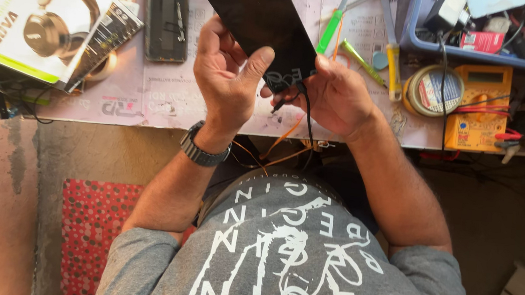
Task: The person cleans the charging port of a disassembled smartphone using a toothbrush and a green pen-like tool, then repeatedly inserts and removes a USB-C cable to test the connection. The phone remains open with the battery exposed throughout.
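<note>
A black phone screen panel [259, 19] is held tilted above the workbench. My left hand [225, 76] grips its lower left edge, thumb pressed on the glass. At the panel's lower right corner, my right hand [335, 97] pinches it where a thin black cable [307, 116] hangs down. An opened phone body [166, 15] lies on the mat to the left of the panel. A metal watch [203, 151] sits on my left wrist.
A headphone box [38, 13] lies at the far left. Green tools [332, 27], a yellow multimeter [481, 107], a round tin [431, 90] and a blue tray [426, 44] of parts fill the right side. A red dotted mat [90, 233] lies on the floor.
</note>
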